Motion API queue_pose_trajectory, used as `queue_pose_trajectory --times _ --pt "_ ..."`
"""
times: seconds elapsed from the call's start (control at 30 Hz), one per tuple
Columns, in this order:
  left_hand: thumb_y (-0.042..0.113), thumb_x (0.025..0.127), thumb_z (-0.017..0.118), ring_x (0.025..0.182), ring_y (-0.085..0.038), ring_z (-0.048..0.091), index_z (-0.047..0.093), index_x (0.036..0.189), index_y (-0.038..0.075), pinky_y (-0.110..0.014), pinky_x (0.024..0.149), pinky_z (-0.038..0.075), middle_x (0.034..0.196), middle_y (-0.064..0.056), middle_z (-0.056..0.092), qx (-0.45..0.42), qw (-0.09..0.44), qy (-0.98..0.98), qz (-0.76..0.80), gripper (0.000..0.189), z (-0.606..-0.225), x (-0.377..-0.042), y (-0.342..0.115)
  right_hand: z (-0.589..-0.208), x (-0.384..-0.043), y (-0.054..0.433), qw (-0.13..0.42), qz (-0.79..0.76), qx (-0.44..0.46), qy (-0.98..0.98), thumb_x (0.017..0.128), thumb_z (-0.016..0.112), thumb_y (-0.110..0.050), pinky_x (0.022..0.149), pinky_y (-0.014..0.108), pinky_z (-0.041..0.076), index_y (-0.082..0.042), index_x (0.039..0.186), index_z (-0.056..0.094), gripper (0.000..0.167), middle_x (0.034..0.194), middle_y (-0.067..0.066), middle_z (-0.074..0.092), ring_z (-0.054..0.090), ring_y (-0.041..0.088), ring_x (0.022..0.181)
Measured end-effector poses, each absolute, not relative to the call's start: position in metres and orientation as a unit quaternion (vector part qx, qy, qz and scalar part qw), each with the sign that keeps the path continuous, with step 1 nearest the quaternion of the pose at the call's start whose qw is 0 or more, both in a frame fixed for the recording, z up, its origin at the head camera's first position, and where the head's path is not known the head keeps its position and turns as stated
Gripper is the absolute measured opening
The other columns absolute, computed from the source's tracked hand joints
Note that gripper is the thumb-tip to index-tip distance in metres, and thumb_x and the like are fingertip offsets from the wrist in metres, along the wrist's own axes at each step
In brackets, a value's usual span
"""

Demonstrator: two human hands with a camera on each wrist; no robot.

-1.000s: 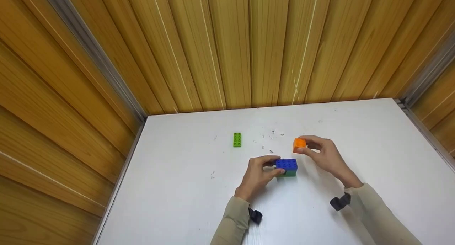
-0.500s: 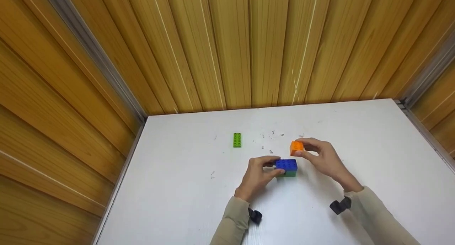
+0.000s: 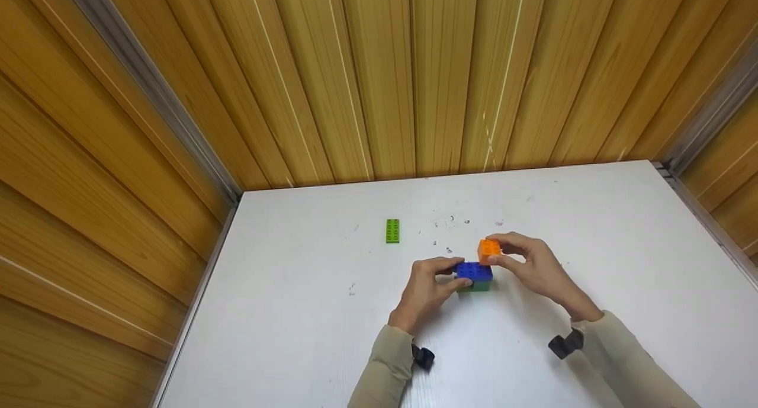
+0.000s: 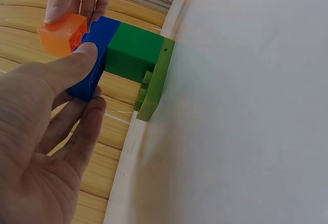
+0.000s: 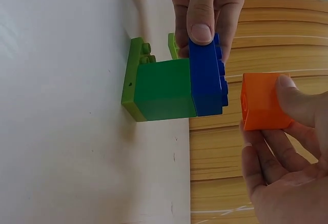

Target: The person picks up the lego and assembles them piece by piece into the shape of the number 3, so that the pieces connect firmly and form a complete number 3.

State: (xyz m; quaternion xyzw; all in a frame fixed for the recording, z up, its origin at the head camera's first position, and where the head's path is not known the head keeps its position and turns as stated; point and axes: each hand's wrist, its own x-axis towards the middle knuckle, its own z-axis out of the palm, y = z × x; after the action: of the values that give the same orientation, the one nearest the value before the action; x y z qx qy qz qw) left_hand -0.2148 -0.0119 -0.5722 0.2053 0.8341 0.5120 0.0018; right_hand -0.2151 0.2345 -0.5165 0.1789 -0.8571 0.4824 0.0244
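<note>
My left hand [image 3: 427, 288] pinches the blue brick [image 3: 475, 270] between thumb and fingers. That blue brick caps a stack: beneath it sits a dark green block [image 5: 165, 88], then a flat light green brick [image 4: 156, 83] on the table. In my right hand [image 3: 536, 267] an orange brick [image 3: 488, 251] is held by thumb and fingertips. From the right wrist view, a small gap separates the orange brick from the blue brick's studs. The orange brick hangs just above the right end of the stack.
Farther back on the white table [image 3: 296, 313] lies a separate flat light green brick [image 3: 392, 231]. Wood-patterned panels [image 3: 379, 88] stand behind and along the sides of the table.
My right hand has brought the orange brick left and nearer, over the right end of the blue brick. The left hand has kept its hold on the stack.
</note>
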Motion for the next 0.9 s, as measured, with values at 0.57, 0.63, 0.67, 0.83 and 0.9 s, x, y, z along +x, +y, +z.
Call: queue_pose_trajectory --times 0.57,0.63,0.67,0.83,0.9 --pt "0.025 0.095 0.083 0.107 -0.003 0.072 0.075 0.135 0.008 -0.022 0.100 0.057 0.126 0.000 0.078 0.208 -0.004 0.834 0.510 0.044 -0.5715 -0.2155 -0.0118 -0.5209 -0.2111 0.2317 0.019 0.460 0.198 -0.865 0.097 0.079 -0.017 0.103 0.058 0.057 -0.009 0.136 0.073 0.040 0.124 0.006 0.077 0.072 0.033 0.117" --pt "0.025 0.095 0.083 0.107 -0.003 0.072 0.075 0.135 0.008 -0.021 0.100 0.057 0.126 0.000 0.078 0.208 -0.004 0.834 0.510 0.044 -0.5717 -0.2153 -0.0118 -0.5219 -0.2113 0.2319 0.019 0.459 0.200 -0.866 0.097 0.079 -0.016 0.102 0.060 0.057 -0.009 0.136 0.073 0.040 0.124 0.006 0.077 0.072 0.033 0.117" --pt "0.025 0.095 0.083 0.107 -0.003 0.072 0.075 0.135 0.008 -0.021 0.100 0.057 0.126 0.000 0.078 0.208 -0.003 0.834 0.511 0.044 -0.5720 -0.2153 -0.0117 -0.5225 -0.2113 0.2320 0.019 0.458 0.200 -0.866 0.097 0.079 -0.016 0.102 0.061 0.056 -0.009 0.136 0.073 0.040 0.123 0.005 0.077 0.072 0.033 0.117" --pt "0.024 0.094 0.083 0.106 -0.003 0.072 0.075 0.134 0.008 -0.024 0.100 0.058 0.125 0.000 0.079 0.211 -0.007 0.833 0.512 0.043 -0.5728 -0.2151 -0.0119 -0.5246 -0.2105 0.2316 0.017 0.459 0.203 -0.865 0.097 0.080 -0.018 0.102 0.062 0.056 -0.012 0.134 0.075 0.038 0.123 0.002 0.077 0.073 0.029 0.116" --pt "0.024 0.094 0.084 0.106 -0.003 0.073 0.076 0.133 0.009 -0.025 0.099 0.059 0.124 0.000 0.079 0.212 -0.009 0.832 0.512 0.043 -0.5728 -0.2150 -0.0117 -0.5255 -0.2103 0.2314 0.019 0.460 0.206 -0.863 0.097 0.080 -0.018 0.102 0.061 0.057 -0.013 0.133 0.075 0.037 0.122 0.002 0.077 0.073 0.026 0.115"
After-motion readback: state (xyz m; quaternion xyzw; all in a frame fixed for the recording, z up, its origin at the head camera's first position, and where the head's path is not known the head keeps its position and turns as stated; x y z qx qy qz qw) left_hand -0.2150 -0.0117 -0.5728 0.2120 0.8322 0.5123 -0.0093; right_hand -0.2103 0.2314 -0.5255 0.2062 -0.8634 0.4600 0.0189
